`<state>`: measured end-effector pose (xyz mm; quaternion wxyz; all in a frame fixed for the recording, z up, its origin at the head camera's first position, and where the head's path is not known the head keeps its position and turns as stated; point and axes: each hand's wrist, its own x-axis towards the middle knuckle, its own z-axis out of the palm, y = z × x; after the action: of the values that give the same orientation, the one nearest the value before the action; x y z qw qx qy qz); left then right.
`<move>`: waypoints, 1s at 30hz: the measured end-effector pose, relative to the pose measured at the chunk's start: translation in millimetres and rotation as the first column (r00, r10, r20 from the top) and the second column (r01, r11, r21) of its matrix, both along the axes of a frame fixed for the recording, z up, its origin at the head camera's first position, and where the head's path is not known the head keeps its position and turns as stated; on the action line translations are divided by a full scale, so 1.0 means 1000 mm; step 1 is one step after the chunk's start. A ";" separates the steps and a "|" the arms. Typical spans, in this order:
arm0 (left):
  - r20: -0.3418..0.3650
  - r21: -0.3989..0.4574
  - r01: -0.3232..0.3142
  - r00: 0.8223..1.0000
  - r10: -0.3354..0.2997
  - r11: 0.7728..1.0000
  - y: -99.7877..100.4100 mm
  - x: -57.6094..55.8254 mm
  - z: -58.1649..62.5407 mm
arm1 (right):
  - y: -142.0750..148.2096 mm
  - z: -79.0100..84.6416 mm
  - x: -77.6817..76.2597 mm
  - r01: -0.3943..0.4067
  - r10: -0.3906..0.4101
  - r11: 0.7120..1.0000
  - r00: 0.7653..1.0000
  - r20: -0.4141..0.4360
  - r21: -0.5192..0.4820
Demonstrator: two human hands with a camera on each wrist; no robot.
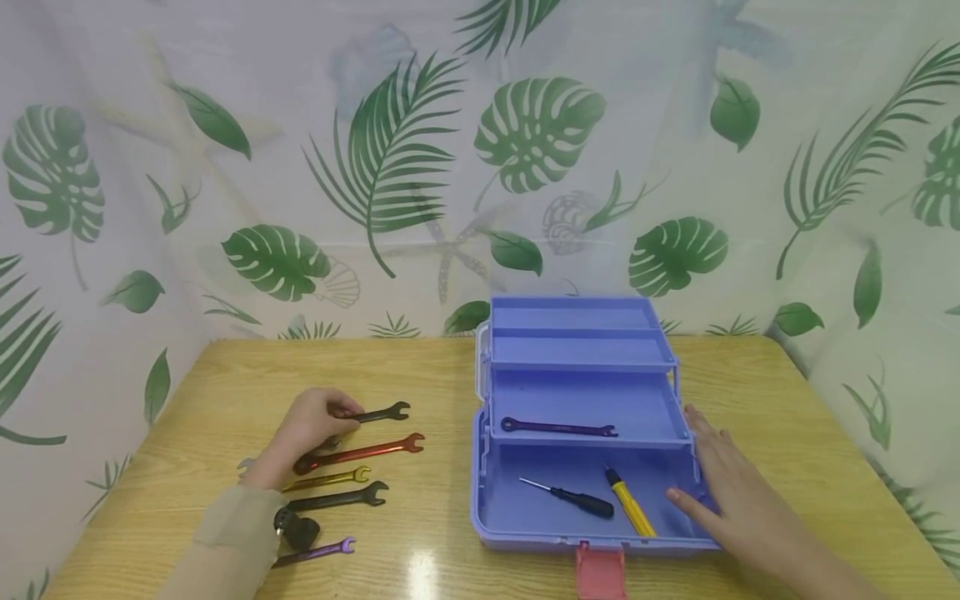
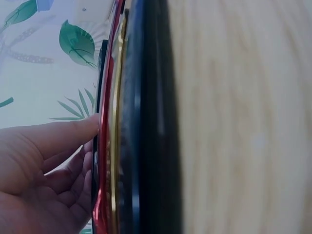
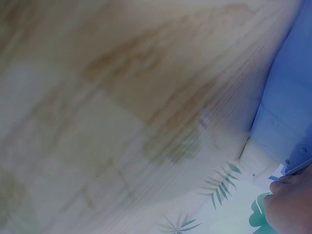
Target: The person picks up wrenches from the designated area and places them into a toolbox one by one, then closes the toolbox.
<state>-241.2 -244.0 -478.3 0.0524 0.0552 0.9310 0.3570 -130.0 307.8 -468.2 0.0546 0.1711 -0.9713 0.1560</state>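
At the back of a row of wrenches, my left hand (image 1: pixel 318 423) pinches a dark open-end wrench (image 1: pixel 386 412) by its near end. In front of it lie a red wrench (image 1: pixel 367 453), a gold wrench (image 1: pixel 337 479), a black wrench (image 1: pixel 337 499) and a purple wrench (image 1: pixel 326 551), partly covered by my forearm. The left wrist view shows thumb and fingers (image 2: pixel 73 129) at the dark wrench, behind the red one. My right hand (image 1: pixel 738 492) rests with extended fingers against the right side of a blue toolbox (image 1: pixel 478 492), thumb over its rim.
In the toolbox's middle tray lies a dark purple wrench (image 1: pixel 558 428). A black screwdriver (image 1: pixel 581 501) and a yellow tool with a black tip (image 1: pixel 632 504) lie in its bottom. The upper tray (image 1: pixel 577 346) is raised; a pink latch (image 1: pixel 600 573) hangs in front.
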 end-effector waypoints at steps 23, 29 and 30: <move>0.012 -0.100 0.066 0.998 -0.065 0.993 0.008 0.002 0.009 | 0.000 -0.001 0.000 -0.004 0.004 1.000 1.000 -0.024 0.011; 0.011 -0.110 0.058 0.998 -0.057 0.992 0.009 0.002 0.010 | 0.001 -0.002 0.000 -0.012 0.012 1.000 0.999 -0.048 0.011; 0.010 -0.109 0.058 0.998 -0.057 0.992 0.009 0.002 0.010 | 0.001 -0.002 0.000 -0.013 0.013 1.000 0.999 -0.051 0.011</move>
<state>-238.9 -234.7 -468.3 0.0690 0.0777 0.9470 0.3040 -130.0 308.9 -470.3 0.0773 0.1817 -0.9692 0.1470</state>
